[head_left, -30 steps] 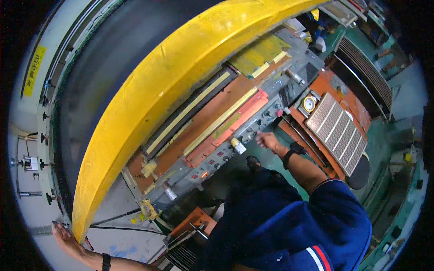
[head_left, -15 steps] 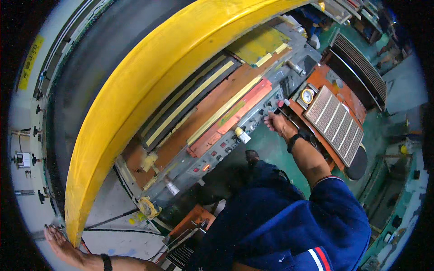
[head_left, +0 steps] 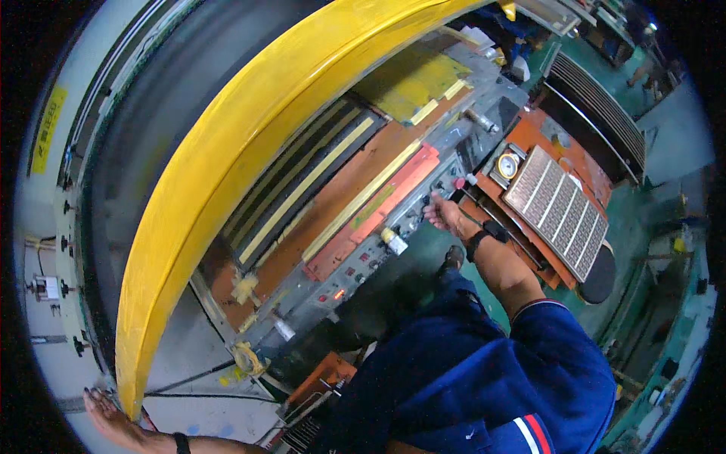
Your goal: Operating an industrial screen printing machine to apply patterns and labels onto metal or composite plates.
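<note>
At the lower left, my left hand [head_left: 110, 421] is open, its fingers stretched out beside the lower end of a long curved yellow band [head_left: 189, 178]. I cannot tell whether it touches the band. My right hand [head_left: 445, 214] is at the control panel [head_left: 363, 261] on the front of a machine, among small dark knobs. Its fingers are bent together; what they hold, if anything, is too small to make out. A red button [head_left: 459, 183] sits just beyond it. Closer to the middle, a silver-white cylindrical knob [head_left: 395, 241] juts from the same panel.
Behind the panel lies a brown machine bed [head_left: 340, 197] with yellow strips and an orange-red bar [head_left: 370, 214]. To the right, an orange stand [head_left: 541, 132] carries a round gauge [head_left: 507, 166] and a patterned panel [head_left: 556, 212]. A ribbed dark rack [head_left: 597, 106] stands beyond.
My right hand has shifted a little left along the control panel, away from the red button. My left hand stays by the band's end. The whole view has swung slightly.
</note>
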{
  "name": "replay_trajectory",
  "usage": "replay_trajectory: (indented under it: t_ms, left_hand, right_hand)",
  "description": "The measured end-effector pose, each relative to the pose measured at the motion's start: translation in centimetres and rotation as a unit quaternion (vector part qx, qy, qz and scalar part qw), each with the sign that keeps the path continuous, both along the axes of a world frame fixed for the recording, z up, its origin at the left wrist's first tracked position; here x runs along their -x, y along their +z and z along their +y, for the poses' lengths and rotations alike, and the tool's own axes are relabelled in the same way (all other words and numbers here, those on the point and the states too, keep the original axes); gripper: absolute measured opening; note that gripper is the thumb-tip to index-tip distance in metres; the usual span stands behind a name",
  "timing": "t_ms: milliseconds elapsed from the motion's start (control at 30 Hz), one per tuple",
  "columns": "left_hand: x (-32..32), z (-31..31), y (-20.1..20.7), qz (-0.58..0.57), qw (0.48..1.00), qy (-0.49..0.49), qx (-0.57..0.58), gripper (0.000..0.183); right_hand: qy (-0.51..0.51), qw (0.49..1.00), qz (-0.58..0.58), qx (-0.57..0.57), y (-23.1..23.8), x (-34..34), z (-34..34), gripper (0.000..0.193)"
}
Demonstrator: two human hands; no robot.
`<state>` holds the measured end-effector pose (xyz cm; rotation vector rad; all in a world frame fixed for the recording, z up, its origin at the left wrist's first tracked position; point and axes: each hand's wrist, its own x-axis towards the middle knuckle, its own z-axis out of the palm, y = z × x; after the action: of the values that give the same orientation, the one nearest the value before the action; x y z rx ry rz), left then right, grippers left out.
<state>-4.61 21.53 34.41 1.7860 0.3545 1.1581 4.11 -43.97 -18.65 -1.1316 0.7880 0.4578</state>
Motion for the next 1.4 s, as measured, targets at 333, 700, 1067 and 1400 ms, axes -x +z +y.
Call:
replay_trajectory:
  t_ms: [333,700,1067,1400]
  left_hand:
    - [-0.1,1.3,0.2,0.043,0.998,0.012,-0.032,0.045]
    - [-0.4,0.1,0.3,0.054,0.997,0.016,-0.047,0.032]
    - [0.0,-4.3,0.1,0.093,0.971,0.105,-0.194,0.028]
    - [5.9,-16.9,-10.1,0.134,0.956,-0.08,-0.249,0.032]
  right_hand:
    - [0.003,0.998,0.012,-0.059,-0.7,-0.3,-0.5,0.059]
    - [-0.039,0.992,-0.002,-0.12,-2.4,-0.7,-0.1,0.058]
    - [-0.115,0.94,-0.14,0.288,-4.4,0.3,-5.8,0.032]
    - [-0.048,0.811,-0.203,0.546,0.5,-2.1,-7.9,0.028]
